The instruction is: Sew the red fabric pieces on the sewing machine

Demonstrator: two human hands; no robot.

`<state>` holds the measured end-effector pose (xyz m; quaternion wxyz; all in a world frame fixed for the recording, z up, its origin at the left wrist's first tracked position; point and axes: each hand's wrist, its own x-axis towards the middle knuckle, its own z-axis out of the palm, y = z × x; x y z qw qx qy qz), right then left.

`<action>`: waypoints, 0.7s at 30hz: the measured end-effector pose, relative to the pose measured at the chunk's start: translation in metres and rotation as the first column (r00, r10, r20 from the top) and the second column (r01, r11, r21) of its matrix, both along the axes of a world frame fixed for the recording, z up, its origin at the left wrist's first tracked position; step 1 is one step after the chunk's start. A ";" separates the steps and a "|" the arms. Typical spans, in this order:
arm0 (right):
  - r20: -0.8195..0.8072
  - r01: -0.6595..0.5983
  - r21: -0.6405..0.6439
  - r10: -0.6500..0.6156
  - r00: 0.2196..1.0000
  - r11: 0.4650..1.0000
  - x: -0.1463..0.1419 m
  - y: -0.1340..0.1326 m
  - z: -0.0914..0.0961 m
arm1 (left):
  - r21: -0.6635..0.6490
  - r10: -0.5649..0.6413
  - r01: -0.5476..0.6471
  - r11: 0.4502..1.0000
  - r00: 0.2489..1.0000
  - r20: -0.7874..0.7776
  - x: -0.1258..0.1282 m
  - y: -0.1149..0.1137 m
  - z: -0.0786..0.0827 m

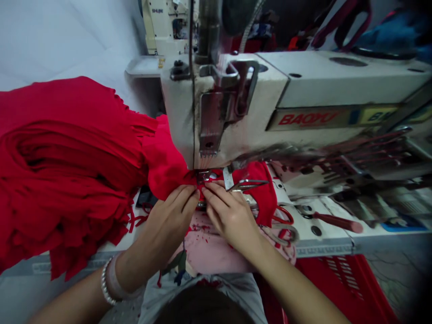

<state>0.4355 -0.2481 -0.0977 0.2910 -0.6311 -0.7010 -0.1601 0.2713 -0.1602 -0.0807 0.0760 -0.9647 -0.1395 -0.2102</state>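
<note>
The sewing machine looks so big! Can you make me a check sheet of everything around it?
surface: a white sewing table runs under the work.
job's things: the red cloth goes under the presser foot of the BAOYU sewing machine; a big red cloth pile lies to the left.
clutter: small snips, red-handled scissors, a red-handled tool.
hands: the left hand and right hand both touch the red cloth beside the foot.
cables: a ribbed metal hose rises behind the machine.
surroundings: a second sewing machine behind, a red plastic crate below.
</note>
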 end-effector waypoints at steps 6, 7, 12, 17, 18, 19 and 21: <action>-0.100 -0.034 -0.017 0.032 0.994 0.999 0.000 0.000 0.001 | 0.017 -0.037 0.036 0.999 0.998 0.054 0.002 0.007 0.004; -0.098 -0.035 -0.028 0.032 0.995 0.999 0.000 0.000 0.001 | 0.022 -0.030 0.029 0.999 0.998 0.048 0.003 0.008 0.004; 0.032 0.013 -0.017 -0.013 0.999 1.000 -0.003 0.007 -0.001 | 0.015 0.015 -0.015 1.000 1.000 -0.011 0.010 0.008 0.005; 0.196 -0.066 0.074 0.050 0.979 0.995 -0.010 0.002 -0.001 | -0.109 0.097 -0.089 0.990 0.992 0.078 0.010 0.010 -0.004; 0.184 -0.114 0.078 0.098 0.978 0.990 -0.009 -0.006 -0.003 | -0.154 0.151 -0.126 0.980 0.975 0.162 0.007 0.013 -0.007; 0.153 -0.156 0.079 0.142 0.978 0.985 -0.006 -0.015 -0.005 | -0.209 0.229 -0.177 0.962 0.939 0.258 0.002 0.016 -0.010; 0.064 -0.152 0.109 0.146 0.987 0.982 0.006 -0.039 -0.011 | -0.414 0.441 -0.277 0.867 0.815 0.377 -0.011 0.022 -0.014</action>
